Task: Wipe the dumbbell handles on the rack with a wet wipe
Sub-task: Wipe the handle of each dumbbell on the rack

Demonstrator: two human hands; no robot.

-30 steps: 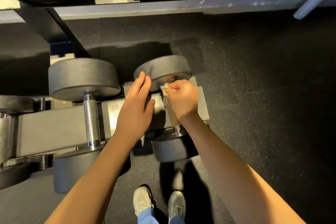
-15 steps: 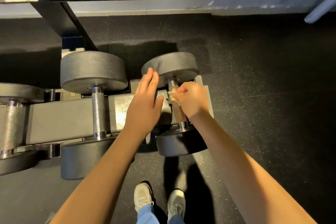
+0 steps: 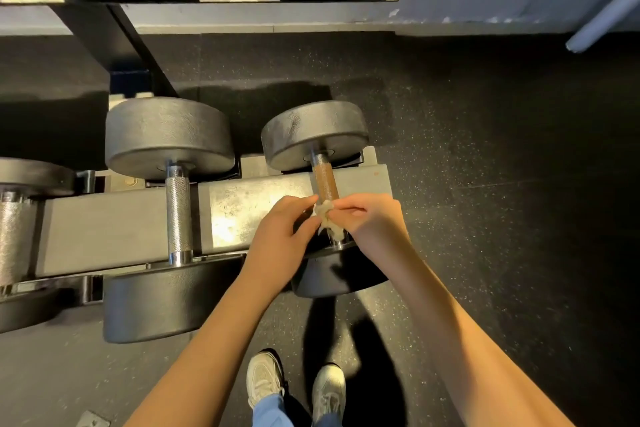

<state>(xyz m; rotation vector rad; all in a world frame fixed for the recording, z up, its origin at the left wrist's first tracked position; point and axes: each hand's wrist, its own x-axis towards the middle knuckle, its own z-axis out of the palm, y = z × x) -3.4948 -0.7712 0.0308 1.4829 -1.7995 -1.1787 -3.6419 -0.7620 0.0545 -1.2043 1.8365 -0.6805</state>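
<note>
Wipe (image 3: 327, 222), pinched between left hand (image 3: 277, 236) and right hand (image 3: 374, 225): crumpled, off-white, thin fibrous sheet, damp-looking.
Brown handle (image 3: 321, 180), just beyond the fingertips: dull, rust-toned, rough knurl, with a short polished metal collar at the far end.
Steel handle (image 3: 178, 215), left of the left hand: bright metal, fine cross-hatch knurl, smooth glossy collars.
Heads (image 3: 313, 133): black, matt, scuffed grey in patches.
Rail (image 3: 242, 204) under the hands: grey painted metal, worn, dull sheen.
Floor (image 3: 485, 184), right of the right hand: black, grainy, pale-flecked, matt.
</note>
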